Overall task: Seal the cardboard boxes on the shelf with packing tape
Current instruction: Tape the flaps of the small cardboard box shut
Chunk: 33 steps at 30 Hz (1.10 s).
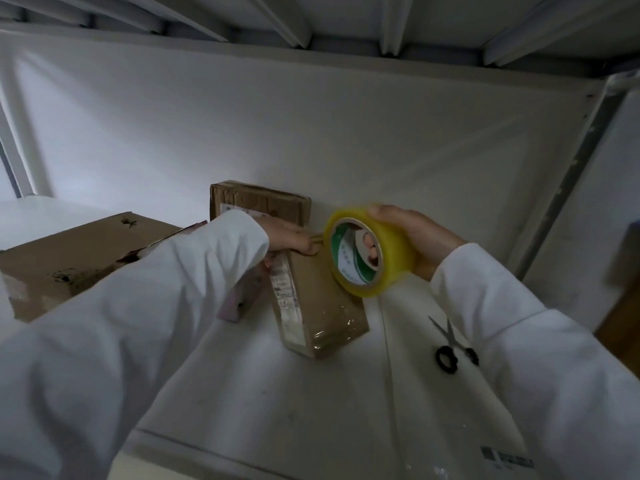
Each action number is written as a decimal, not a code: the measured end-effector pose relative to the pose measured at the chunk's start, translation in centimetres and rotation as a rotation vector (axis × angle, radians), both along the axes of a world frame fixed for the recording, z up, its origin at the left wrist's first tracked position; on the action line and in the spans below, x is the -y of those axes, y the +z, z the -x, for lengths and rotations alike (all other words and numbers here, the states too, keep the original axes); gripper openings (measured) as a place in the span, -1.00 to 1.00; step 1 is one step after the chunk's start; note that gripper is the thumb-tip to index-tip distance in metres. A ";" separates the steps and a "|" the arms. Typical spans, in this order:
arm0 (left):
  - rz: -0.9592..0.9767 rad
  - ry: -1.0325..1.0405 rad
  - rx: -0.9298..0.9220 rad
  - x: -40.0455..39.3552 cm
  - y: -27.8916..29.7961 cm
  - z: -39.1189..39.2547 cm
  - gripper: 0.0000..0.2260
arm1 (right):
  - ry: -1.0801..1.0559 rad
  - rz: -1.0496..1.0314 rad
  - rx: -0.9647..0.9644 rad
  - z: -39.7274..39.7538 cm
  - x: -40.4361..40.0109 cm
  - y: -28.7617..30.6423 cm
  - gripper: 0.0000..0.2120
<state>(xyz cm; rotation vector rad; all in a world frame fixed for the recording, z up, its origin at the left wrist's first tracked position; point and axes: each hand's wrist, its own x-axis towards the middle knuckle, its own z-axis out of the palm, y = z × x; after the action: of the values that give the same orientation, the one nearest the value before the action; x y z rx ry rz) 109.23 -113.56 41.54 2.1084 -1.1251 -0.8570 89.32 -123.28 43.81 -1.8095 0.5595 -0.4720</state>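
White metal shelving point(263, 393) surrounds you, with a pale back panel behind and the ribbed underside of the next shelf overhead. Your right hand point(412, 237) grips the roll of yellowish packing tape point(372, 251), fingers curled through its core and visible inside the ring, thumb over the outer rim; the roll is held up on edge just beside the far end of the small cardboard box point(322, 306). Your left hand point(291, 237) rests flat on that far end, fingers fairly straight and pressing down; whether a tape end lies under them is hard to make out, since the roll covers that corner. This box lies on the shelf at a slant, with a label along its left side and glossy tape across its near end.

Behind it a second small box point(259, 202) stands against the back panel, its lower part hidden by your left sleeve point(156, 306). A larger box point(69, 258) sits to the left, cut off by the same sleeve, and something pinkish point(239, 303) shows below your wrist, too covered to identify. Black-handled scissors point(450, 344) lie on the shelf to the right, partly hidden by your right sleeve point(519, 341).
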 end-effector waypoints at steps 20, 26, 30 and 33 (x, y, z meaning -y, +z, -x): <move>-0.136 0.048 0.960 -0.1 -3.5 4.7 0.25 | -0.137 -0.059 -0.231 -4.2 -0.9 0.2 -0.61; -0.184 0.097 0.909 0.6 -3.6 4.6 0.33 | -0.092 -0.042 -0.492 -2.3 -1.4 -0.1 -0.67; -0.237 0.147 0.914 1.2 -3.2 5.4 0.34 | -0.105 -0.052 -0.488 -2.2 -1.9 0.1 -0.60; -0.210 0.134 0.885 0.9 -3.2 5.1 0.34 | -0.074 -0.149 -0.382 -1.3 -2.0 -0.5 -0.64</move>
<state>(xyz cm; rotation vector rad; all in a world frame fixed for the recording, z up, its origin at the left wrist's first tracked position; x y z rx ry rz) 104.12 -114.46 38.32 2.8000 -1.3047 0.0808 90.59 -121.29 43.34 -1.7471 0.9025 -0.1264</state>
